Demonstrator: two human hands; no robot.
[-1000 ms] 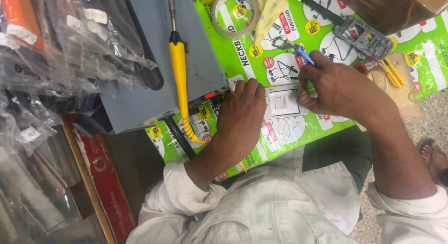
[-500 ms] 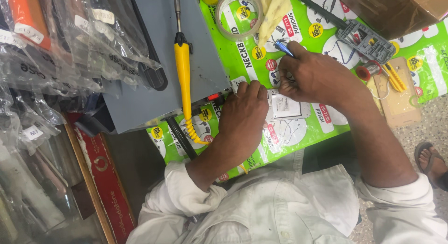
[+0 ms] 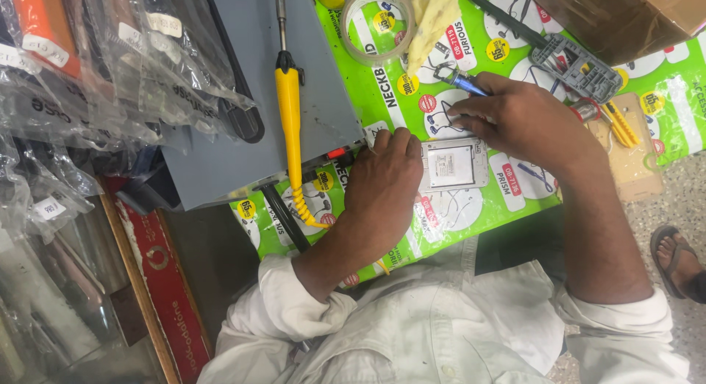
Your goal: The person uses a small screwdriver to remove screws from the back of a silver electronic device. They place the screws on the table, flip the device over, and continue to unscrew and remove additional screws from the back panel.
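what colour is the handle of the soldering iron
Yellow; the soldering iron shows best in the head view, lying on the grey box.

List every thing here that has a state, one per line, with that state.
Left hand: pressed on the phone's edge.
Right hand: gripping a blue tool.
Phone: lying flat, back opened.
Soldering iron: lying unheld on the grey box.
Tape roll: lying flat.

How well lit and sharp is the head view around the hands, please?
Head view: even, soft light, only faint shadows; left hand, right hand and opened phone are sharp; glare streaks the plastic bags on the left; edges bend slightly.
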